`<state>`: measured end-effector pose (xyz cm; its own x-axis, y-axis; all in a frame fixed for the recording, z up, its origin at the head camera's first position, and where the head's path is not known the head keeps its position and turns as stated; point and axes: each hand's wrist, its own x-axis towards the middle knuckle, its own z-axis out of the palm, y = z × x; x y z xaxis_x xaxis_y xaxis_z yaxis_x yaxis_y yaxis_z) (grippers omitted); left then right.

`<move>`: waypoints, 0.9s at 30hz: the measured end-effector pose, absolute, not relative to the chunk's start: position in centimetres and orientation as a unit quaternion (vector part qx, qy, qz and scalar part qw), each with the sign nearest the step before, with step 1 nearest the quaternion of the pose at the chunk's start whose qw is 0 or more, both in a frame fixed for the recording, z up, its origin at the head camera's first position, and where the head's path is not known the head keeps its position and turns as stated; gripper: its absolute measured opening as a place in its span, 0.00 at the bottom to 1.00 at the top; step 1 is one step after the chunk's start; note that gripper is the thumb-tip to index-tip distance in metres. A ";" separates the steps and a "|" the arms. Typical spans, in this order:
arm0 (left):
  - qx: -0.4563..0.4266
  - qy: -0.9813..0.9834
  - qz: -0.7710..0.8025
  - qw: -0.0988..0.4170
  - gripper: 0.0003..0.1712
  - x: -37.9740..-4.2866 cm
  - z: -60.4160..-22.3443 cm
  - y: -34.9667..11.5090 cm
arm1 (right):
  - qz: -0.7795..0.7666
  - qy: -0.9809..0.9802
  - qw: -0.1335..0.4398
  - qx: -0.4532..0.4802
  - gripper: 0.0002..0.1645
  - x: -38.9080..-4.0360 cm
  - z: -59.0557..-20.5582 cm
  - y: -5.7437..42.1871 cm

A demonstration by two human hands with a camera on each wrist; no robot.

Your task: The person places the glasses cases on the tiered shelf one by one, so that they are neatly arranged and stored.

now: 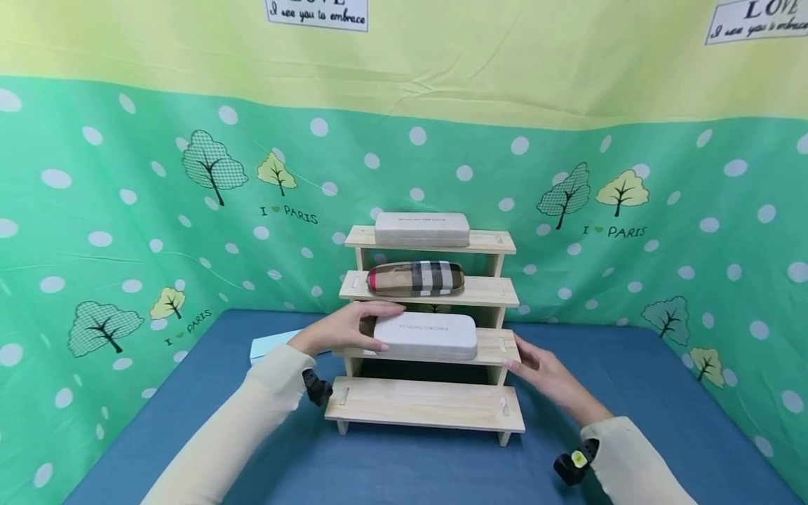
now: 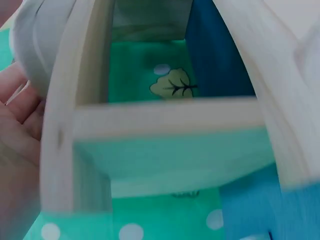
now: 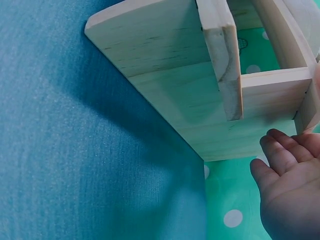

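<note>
A white glasses case (image 1: pixel 429 337) with small print on its lid lies on the second step from the bottom of a wooden tiered rack (image 1: pixel 423 403). My left hand (image 1: pixel 353 326) grips the case's left end, thumb in front and fingers toward the back. In the left wrist view, that hand (image 2: pixel 20 115) appears beside the pale case (image 2: pixel 40 40), partly cut off by the frame. At the same step's right end is my right hand (image 1: pixel 539 368), its thumb by the edge. The right wrist view shows its fingers (image 3: pixel 285 152) extended, close to the rack's side.
A plaid glasses case (image 1: pixel 416 279) lies one step higher, and another pale case (image 1: pixel 421 230) sits on the top step. Behind the left forearm, a light-blue flat item (image 1: pixel 271 345) rests on the blue table (image 1: pixel 271 449). A green printed curtain (image 1: pixel 442 154) hangs behind.
</note>
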<state>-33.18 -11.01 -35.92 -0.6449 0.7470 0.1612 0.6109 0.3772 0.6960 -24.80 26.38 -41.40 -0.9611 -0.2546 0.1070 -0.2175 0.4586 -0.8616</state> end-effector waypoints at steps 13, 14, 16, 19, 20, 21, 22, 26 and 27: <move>0.370 0.832 0.410 0.055 0.36 -31.8 -36.1 -17.6 | -0.506 0.852 0.022 -0.130 0.43 -24.8 -41.6 26.4; 0.366 0.833 0.412 0.051 0.36 -31.8 -36.1 -18.2 | -0.507 0.852 0.022 -0.127 0.44 -24.8 -41.7 26.5; 0.360 0.836 0.413 0.038 0.36 -31.7 -36.3 -19.2 | -0.505 0.854 0.022 -0.125 0.44 -24.9 -41.8 26.5; 0.346 0.843 0.412 0.027 0.35 -31.7 -36.7 -20.7 | -0.501 0.856 0.022 -0.123 0.44 -24.9 -41.9 26.6; 0.343 0.844 0.412 0.025 0.35 -31.8 -36.9 -21.2 | -0.502 0.856 0.023 -0.121 0.44 -24.9 -41.9 26.6; 0.340 0.845 0.412 0.021 0.35 -31.9 -37.1 -21.6 | -0.501 0.857 0.024 -0.121 0.44 -24.8 -41.9 26.5; 0.335 0.847 0.413 0.019 0.35 -32.0 -37.3 -22.1 | -0.500 0.857 0.024 -0.123 0.44 -24.8 -41.8 26.5; 0.312 0.850 0.425 0.017 0.35 -32.5 -38.0 -23.9 | -0.499 0.857 0.023 -0.129 0.43 -24.8 -41.6 26.4; 0.305 0.850 0.429 0.017 0.35 -32.6 -38.2 -24.2 | -0.498 0.857 0.022 -0.132 0.43 -24.8 -41.6 26.3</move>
<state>-32.65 -24.24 -38.23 -0.8133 0.5334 0.2327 0.5042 0.4463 0.7393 -24.77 26.35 -41.55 -0.9642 -0.2479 0.0940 -0.2044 0.4695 -0.8589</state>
